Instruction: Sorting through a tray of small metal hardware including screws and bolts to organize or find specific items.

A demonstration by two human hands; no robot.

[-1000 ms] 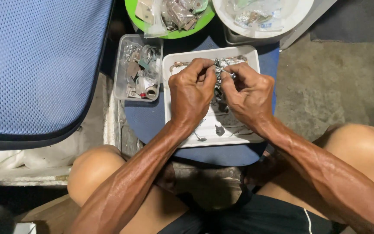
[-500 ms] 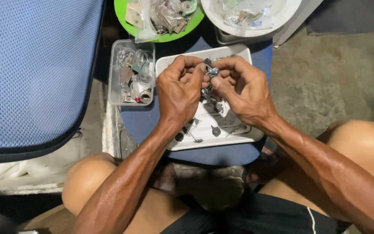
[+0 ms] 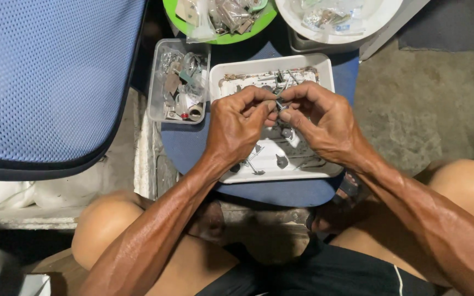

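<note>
Both hands meet above the far half of the white tray. The left hand and right hand each pinch, fingertip to fingertip, the same small metal part. More loose screws and bits lie on the tray's near side. A clear plastic box of oddments sits just beside the tray's left edge, on the blue stool.

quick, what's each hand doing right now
Left hand: closed, fingertips pinching a small metal part over the white tray.
Right hand: closed, pinching the same part.
</note>
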